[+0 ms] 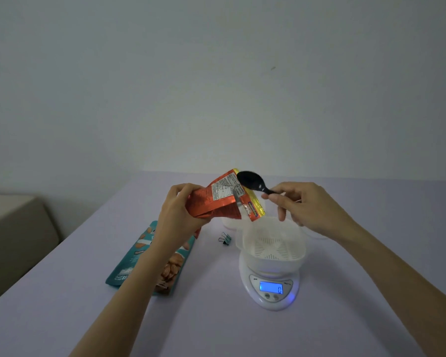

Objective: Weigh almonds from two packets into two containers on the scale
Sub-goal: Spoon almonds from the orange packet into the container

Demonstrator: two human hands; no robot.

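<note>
Orange-red foil almond packet [216,199]: held up above the table, tilted, with its printed back panel toward the camera and its yellow-edged top pointing right, over the far rim of the container on the scale. Left hand [180,210] grasps it around the lower body, fingers wrapped and foil crumpled. Black plastic spoon [254,185]: bowl at the packet's top corner, touching or just beside the opening; which of the two cannot be told. Right hand [304,204] pinches the spoon handle between thumb and forefinger, other fingers loosely curled. Translucent white plastic container with a slotted base [271,264] sits on the platform of a round white digital kitchen scale [271,301]; no almonds visible in it. Blue backlit display [271,287] reads 0. Second packet, teal with almond picture [125,266], lies flat on the table to the left of the scale, partly under the left forearm. Small teal-and-black binder clip [225,238] lies between teal packet and scale. Pale white shape behind the orange packet [228,222], possibly another container. Pale lilac table surface [62,318]; beige furniture [16,228] far left
</note>
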